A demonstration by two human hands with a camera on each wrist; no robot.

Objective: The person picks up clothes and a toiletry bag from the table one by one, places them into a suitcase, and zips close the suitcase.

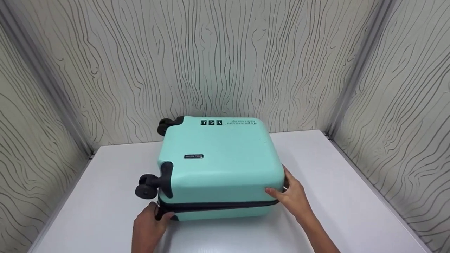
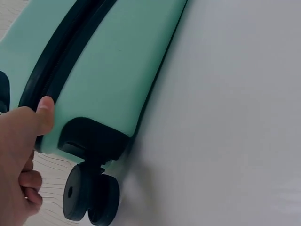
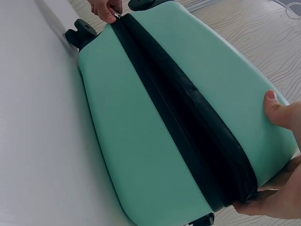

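A mint-green hard-shell suitcase [image 1: 218, 151] lies flat on a white table, its black wheels pointing left. Along its near side the black zipper [image 3: 160, 94] is parted, leaving a dark gap that widens toward the right. At the near left corner my left hand [image 1: 149, 223] pinches the zipper pull, which the fingers mostly hide; the thumb [image 2: 45, 113] lies against the zipper band. My right hand [image 1: 295, 196] grips the upper shell at the near right corner, thumb on its side and the other fingers around the corner, partly hidden.
The white table [image 1: 351, 196] reaches beyond the suitcase on both sides. Wood-grain patterned panels [image 1: 218, 56] stand behind and at left and right. A double wheel [image 1: 147, 186] juts out close to my left hand.
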